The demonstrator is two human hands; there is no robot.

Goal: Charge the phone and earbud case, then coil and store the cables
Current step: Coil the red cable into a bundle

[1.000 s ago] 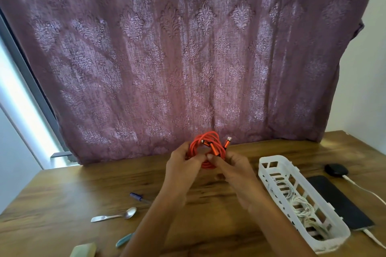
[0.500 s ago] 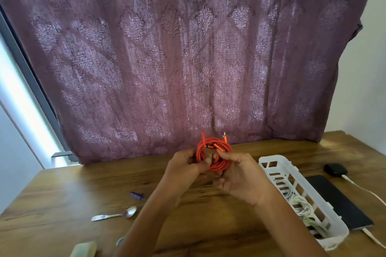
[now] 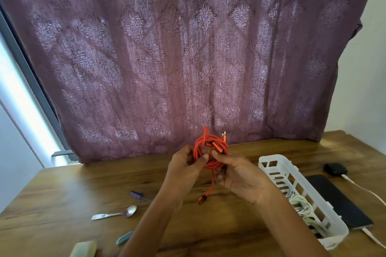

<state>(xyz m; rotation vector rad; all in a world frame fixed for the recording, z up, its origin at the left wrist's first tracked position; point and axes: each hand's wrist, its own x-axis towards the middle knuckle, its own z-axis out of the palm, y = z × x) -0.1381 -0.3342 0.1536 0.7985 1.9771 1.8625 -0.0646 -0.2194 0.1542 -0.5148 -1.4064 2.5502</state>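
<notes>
An orange cable (image 3: 210, 148) is wound into a coil and held upright above the wooden table (image 3: 62, 194). My left hand (image 3: 183, 165) pinches the coil's left side, my right hand (image 3: 240, 173) grips its right side. One orange plug end (image 3: 202, 199) dangles below the coil, other plug tips stick up at its top. To the right, a white slotted basket (image 3: 269, 160) holds coiled white cables (image 3: 300, 204). Beyond it lie a black phone (image 3: 338, 200) and a black earbud case (image 3: 335, 169), each with a white cable (image 3: 367, 190) plugged in.
A spoon (image 3: 114, 214), a purple-capped pen (image 3: 139, 195), a teal pen (image 3: 124, 237) and a pale green block (image 3: 84, 249) lie at the near left. A mauve patterned curtain (image 3: 188, 58) hangs behind the table, with a window frame at the left.
The coil has risen slightly and turned between my hands. One plug end has dropped free and now hangs below the coil.
</notes>
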